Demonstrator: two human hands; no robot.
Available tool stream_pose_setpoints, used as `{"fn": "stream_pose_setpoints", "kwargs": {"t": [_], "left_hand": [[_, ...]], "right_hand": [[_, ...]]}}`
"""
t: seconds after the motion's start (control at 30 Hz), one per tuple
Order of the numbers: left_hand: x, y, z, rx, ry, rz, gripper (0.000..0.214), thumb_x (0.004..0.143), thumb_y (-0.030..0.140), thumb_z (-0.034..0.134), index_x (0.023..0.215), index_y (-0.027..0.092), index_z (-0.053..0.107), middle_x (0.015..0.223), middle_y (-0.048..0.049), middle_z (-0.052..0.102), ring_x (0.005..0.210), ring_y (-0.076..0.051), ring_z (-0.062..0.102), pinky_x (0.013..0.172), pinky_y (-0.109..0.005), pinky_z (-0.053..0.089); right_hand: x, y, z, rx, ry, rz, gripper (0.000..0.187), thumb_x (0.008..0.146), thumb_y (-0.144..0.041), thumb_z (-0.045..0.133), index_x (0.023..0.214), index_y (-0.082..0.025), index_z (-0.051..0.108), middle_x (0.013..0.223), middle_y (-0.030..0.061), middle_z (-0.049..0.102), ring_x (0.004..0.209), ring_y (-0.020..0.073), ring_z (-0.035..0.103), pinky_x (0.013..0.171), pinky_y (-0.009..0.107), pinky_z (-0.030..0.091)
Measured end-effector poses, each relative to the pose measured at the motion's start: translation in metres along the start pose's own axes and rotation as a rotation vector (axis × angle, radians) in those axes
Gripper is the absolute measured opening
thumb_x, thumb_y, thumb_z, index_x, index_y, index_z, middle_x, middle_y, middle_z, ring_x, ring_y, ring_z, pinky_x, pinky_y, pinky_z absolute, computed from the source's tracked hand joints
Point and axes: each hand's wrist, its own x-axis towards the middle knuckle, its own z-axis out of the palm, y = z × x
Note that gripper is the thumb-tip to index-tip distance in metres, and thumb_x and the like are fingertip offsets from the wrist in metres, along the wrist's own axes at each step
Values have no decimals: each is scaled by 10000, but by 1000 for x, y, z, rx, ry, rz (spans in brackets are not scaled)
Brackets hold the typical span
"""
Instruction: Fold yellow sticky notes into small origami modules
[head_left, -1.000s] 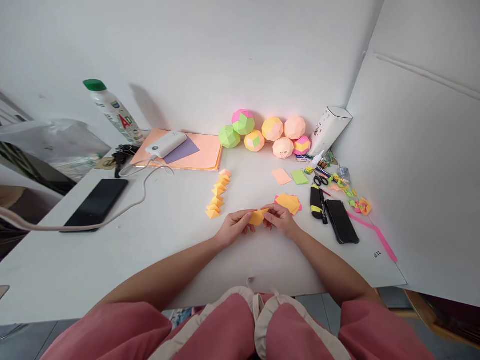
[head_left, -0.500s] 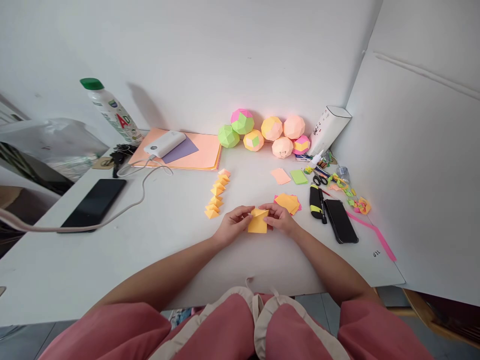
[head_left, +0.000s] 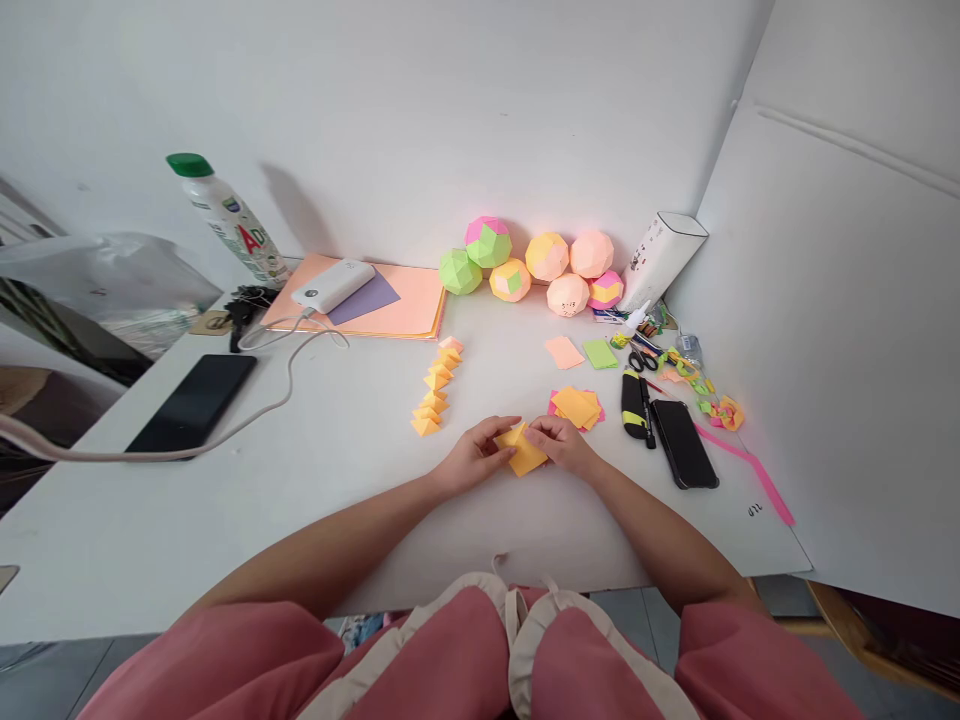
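Head view shows the left hand (head_left: 472, 458) and right hand (head_left: 564, 446) pinching a small folded orange paper square (head_left: 523, 450) between them, low over the white table (head_left: 337, 480); their fingertips cover its upper edges, so its folds are hard to make out. Just beyond the right hand lies a stack of orange and pink paper squares (head_left: 576, 407), and beyond the left a row of small folded orange paper pieces (head_left: 435, 395).
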Motion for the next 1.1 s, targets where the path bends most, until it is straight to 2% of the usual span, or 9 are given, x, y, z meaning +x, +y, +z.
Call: {"fn": "stream_pose_setpoints", "kwargs": {"t": [0.13,0.33,0.43,0.53,0.67,0.8,0.87,0.97,1.1], "left_hand": [[1,-1,0,-33,-21,5,437,754,356,610,1161,213,536,778,0,480,656,-101,477,602,-248,446],[3,-2,0,-171,101,-62,507,688,374,675,1142,197,533,743,25,477,648,-94,517,630,-265,490],[2,2,1,-165,100,-85,521,680,371,680,1143,191,525,736,28,495,645,-91,524,613,-255,490],[1,7,1,-167,50,-105,516,674,367,689,1125,186,518,768,10,547,675,-104,556,622,-260,489],[1,6,2,-216,16,-116,396,673,370,696,959,171,508,827,-18,600,716,-129,610,629,-266,492],[4,3,2,-196,141,-114,353,688,400,681,811,171,442,712,-1,611,648,-132,621,522,-217,450],[5,4,3,-174,205,-134,363,693,420,671,811,178,427,660,5,621,584,-122,605,507,-222,452],[3,9,3,-142,258,-165,349,734,479,607,817,177,454,631,-10,638,543,-122,587,518,-245,467],[-1,12,2,-63,117,-147,408,798,547,472,768,150,562,764,-70,672,628,-139,595,579,-262,470]], "right_hand": [[-1,2,0,-49,-24,-25,293,781,-440,574,664,-174,530,531,-46,420,459,81,407,423,209,355],[1,6,-1,-43,-86,-19,268,695,-398,679,751,-167,555,662,-21,517,569,97,503,501,219,406],[3,6,-2,-29,-47,-24,262,719,-406,652,765,-161,571,658,-19,529,539,86,494,477,212,403],[4,5,-4,34,28,-16,272,729,-425,636,740,-163,562,606,-33,514,476,71,464,432,205,394],[5,5,-6,123,50,-10,303,686,-435,673,745,-173,531,594,-36,537,458,84,506,406,207,388],[5,7,-3,107,55,-37,308,639,-379,723,783,-172,547,599,-32,550,469,87,506,415,212,388],[5,7,-1,82,114,-104,256,676,-370,693,784,-178,563,629,-23,543,476,88,489,417,224,391],[3,5,1,-65,249,-315,151,723,-328,649,742,-195,579,734,20,559,586,124,522,476,262,431],[2,2,3,-380,369,-596,42,754,-243,598,721,-220,611,793,61,554,757,184,542,578,318,472]]}}
